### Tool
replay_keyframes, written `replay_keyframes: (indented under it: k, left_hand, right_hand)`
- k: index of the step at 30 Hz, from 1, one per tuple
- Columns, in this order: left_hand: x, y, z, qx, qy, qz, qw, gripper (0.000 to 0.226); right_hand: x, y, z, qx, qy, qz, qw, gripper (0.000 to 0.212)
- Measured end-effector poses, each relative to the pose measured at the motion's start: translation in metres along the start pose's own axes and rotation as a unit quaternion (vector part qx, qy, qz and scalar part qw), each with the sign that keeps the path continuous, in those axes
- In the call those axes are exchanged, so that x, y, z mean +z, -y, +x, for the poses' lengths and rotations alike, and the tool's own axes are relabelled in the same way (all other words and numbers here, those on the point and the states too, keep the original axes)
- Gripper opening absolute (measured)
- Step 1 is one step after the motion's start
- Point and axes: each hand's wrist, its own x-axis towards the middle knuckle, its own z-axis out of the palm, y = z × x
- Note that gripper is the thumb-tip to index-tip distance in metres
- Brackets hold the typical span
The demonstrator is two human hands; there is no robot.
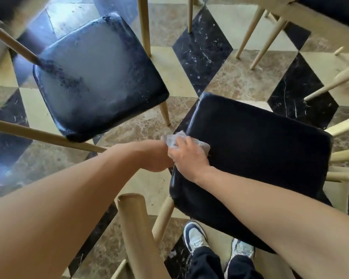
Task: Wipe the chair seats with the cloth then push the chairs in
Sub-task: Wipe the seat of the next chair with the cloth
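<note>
A view from above, looking down at 2 bare forearms reaching over dining chairs on a patterned marble floor [201,49] of black, cream and brown diamonds.

Far to the left of the fingers stands the left chair seat [97,77], a dark padded square with pale, hazy patches across its middle and worn, scuffed edges. Pale wooden legs and rails frame it.

The left hand [151,156] reaches in from the lower left and meets the near-left edge of the right chair seat [258,156]. Its fingers are hidden behind the wrist and the other hand, so I cannot tell whether they are curled or straight.

Touching it, the right hand [186,155] lies on that same seat, its fingers [176,142] curled over a crumpled white cloth [173,138] and pressing it to the seat's left edge. The cloth bunches out above and to the right of these fingers.

The right seat spreads away to the right of the fingers, dark and glossy.

Below the fingers, a thick pale wooden chair post [135,228] rises toward the camera. To its right are 2 navy and white sneakers [195,236] and dark trouser legs.

Above and right of the fingers, more pale chair legs [258,35] crowd beneath a pale worktop edge [322,23].
</note>
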Motion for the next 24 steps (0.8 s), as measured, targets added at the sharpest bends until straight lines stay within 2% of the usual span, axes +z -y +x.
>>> replay_keyframes:
  k: [2, 4, 6, 7, 10, 12, 13, 15, 18, 21, 22, 24]
  left_hand:
    - [-0.003, 0.012, 0.007, -0.022, -0.013, -0.007, 1.0, 0.032]
    - [-0.003, 0.02, 0.012, -0.045, -0.03, -0.01, 0.998, 0.03]
    - [0.001, 0.027, 0.017, -0.054, -0.038, -0.004, 0.998, 0.027]
    - [0.002, 0.028, 0.017, -0.053, -0.031, -0.003, 0.998, 0.027]
    - [0.004, 0.029, 0.017, -0.042, 0.003, -0.033, 0.999, 0.032]
    - [0.002, 0.027, 0.014, -0.047, -0.005, -0.058, 0.997, 0.031]
    - [-0.001, 0.027, 0.012, -0.05, -0.011, -0.062, 0.997, 0.031]
    - [-0.011, 0.025, 0.007, -0.059, -0.009, -0.065, 0.996, 0.029]
    - [-0.029, 0.024, -0.004, -0.062, 0.009, -0.067, 0.996, 0.026]
    - [-0.041, 0.022, -0.015, -0.063, -0.015, -0.082, 0.994, 0.026]
    - [-0.044, 0.022, -0.017, -0.068, -0.026, -0.094, 0.993, 0.027]
    - [-0.046, 0.015, -0.024, -0.065, -0.017, -0.092, 0.994, 0.027]
  right_hand:
    - [0.005, 0.002, -0.001, -0.182, 0.057, -0.075, 0.979, 0.03]
    - [0.001, -0.012, -0.003, -0.284, 0.097, -0.123, 0.946, 0.027]
    - [-0.009, -0.031, 0.007, -0.271, 0.08, -0.156, 0.947, 0.031]
    - [-0.015, -0.042, 0.015, -0.232, 0.066, -0.161, 0.957, 0.035]
    - [-0.04, -0.074, 0.046, -0.01, 0.045, -0.132, 0.99, 0.041]
    - [-0.047, -0.084, 0.058, 0.124, 0.019, -0.082, 0.989, 0.043]
    - [-0.047, -0.08, 0.06, 0.155, 0.022, -0.071, 0.985, 0.044]
    - [-0.04, -0.059, 0.052, 0.123, 0.043, -0.078, 0.988, 0.045]
    - [-0.009, -0.004, 0.006, -0.035, 0.074, -0.061, 0.995, 0.033]
    - [0.005, 0.038, -0.061, -0.166, 0.108, -0.069, 0.978, 0.02]
    - [0.006, 0.042, -0.075, -0.174, 0.12, -0.044, 0.976, 0.023]
    - [0.001, 0.035, -0.095, -0.113, 0.131, -0.003, 0.985, 0.032]
